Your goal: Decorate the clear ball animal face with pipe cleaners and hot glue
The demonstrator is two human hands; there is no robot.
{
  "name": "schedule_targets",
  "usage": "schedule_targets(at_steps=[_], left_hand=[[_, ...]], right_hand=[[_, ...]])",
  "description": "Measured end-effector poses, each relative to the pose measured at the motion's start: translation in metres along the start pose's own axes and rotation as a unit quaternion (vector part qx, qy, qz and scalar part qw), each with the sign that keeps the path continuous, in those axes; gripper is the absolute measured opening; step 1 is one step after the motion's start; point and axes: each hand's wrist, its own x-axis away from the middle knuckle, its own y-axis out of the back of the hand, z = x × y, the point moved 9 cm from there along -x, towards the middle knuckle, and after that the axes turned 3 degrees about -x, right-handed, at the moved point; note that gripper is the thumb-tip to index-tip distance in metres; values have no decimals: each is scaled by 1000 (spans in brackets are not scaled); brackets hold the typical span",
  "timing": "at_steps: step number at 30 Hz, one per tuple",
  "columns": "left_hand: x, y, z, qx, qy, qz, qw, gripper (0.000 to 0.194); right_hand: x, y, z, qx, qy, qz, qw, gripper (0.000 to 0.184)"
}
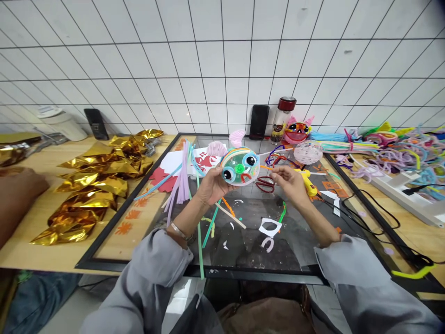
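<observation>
My left hand is wrapped round the lower left edge of a round craft face. This face has big googly eyes, a green centre, a small red curl and a striped rim. An orange pipe cleaner runs from its right side to the closed fingertips of my right hand. Behind and below that strip lie dark red-handled scissors. Just right of my right hand is a yellow glue gun. Pale pink fluffy pieces appear above the face; whether they are attached I cannot tell.
Pipe cleaners and a white paper cutout lie on the black-framed glass board. Behind are a bottle, a phone and another craft face. Gold foil and another person's arm are left; a power strip is right.
</observation>
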Motion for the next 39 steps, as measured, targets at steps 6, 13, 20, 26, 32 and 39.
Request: schedule_targets(at_steps=[6,13,20,26,32,39], left_hand=[[1,-7,7,-14,13,23,1000,44],[-1,4,12,-10,21,1,1000,38],[0,2,13,-53,12,4,999,43],[2,-3,16,-82,17,9,996,43],[3,1,25,-131,32,3,991,55],[2,-14,24,-233,-26,50,971,62]], right_hand=[[18,13,0,-17,-11,39,999,25],[30,-39,13,405,105,166,893,23],[33,-16,4,508,-34,127,851,27],[31,4,22,275,29,39,960,32],[35,-10,15,-165,-69,81,981,60],[37,-18,21,-187,-88,99,973,68]])
